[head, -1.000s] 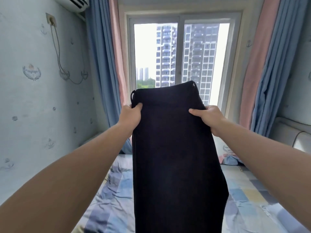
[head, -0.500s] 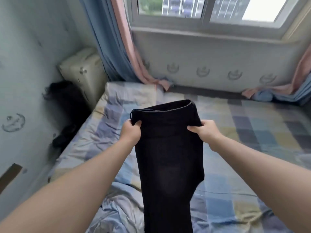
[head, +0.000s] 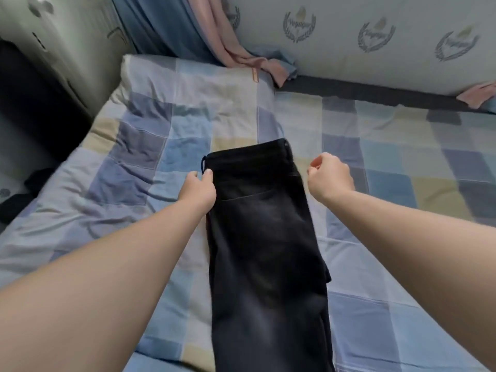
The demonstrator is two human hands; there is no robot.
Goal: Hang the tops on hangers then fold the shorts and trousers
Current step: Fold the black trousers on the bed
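Observation:
Black trousers (head: 265, 237) lie flat along the bed, folded lengthwise leg on leg, waistband toward the window wall and legs running out of view at the bottom. My left hand (head: 200, 190) rests at the left edge just below the waistband, its thumb touching the cloth. My right hand (head: 330, 175) hovers just off the right edge of the waistband, fingers loosely curled with nothing in them.
The bed carries a rumpled checked sheet (head: 150, 146) in blue, grey and cream. Blue and pink curtains (head: 204, 30) hang down onto its far edge. A dark gap with a black item (head: 35, 181) runs along the bed's left side by the wall.
The trousers went from held up in the air to lying on the bed. My right hand has let go and drawn slightly right. The view tilted down from the window.

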